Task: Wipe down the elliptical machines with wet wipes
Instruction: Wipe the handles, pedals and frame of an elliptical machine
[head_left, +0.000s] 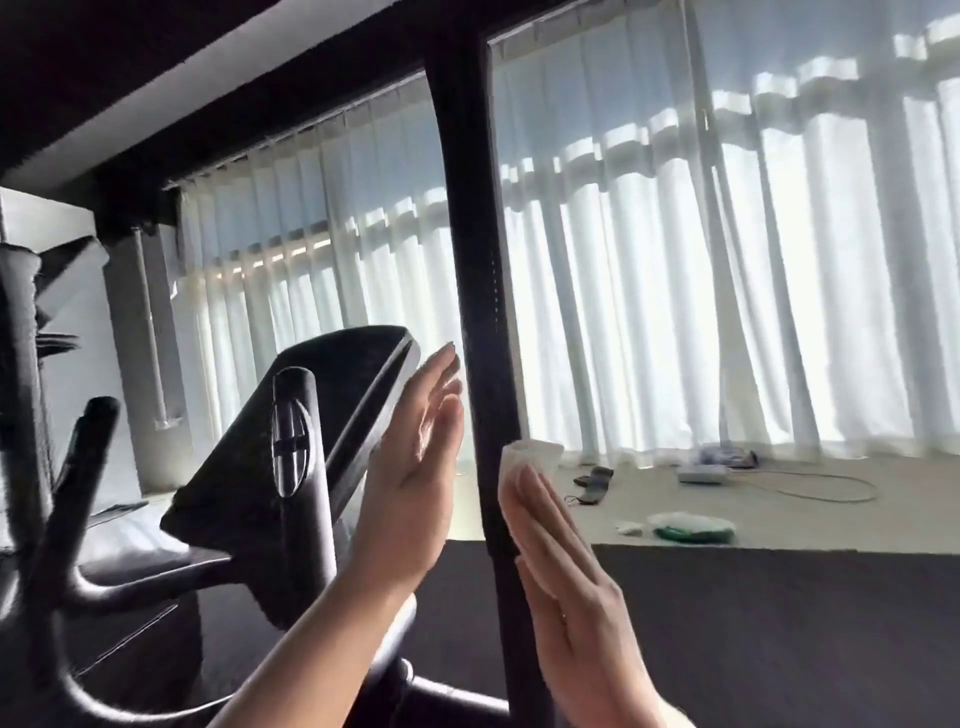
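Wet wipe (527, 470) is pressed flat against the right side of the black upright handlebar (480, 322) of the elliptical machine, under the straight fingers (540, 506) of the right hand (569, 582); nothing is clenched. The left hand (415, 467) is held with its fingers released on the bar's other side, just beside the tilted console (311, 431), and whether it touches the bar cannot be told. The wipe is judged soft, limp and damp, likely to bunch or slide unless kept spread under the palm, while the bar is judged stiff and fixed, best wrapped from both sides. Free travel is offered up and down the bar; leftward room is limited by the console's edge. A wipe packet (693, 526) is seen on the ledge (810, 525) below the white curtains (727, 270).
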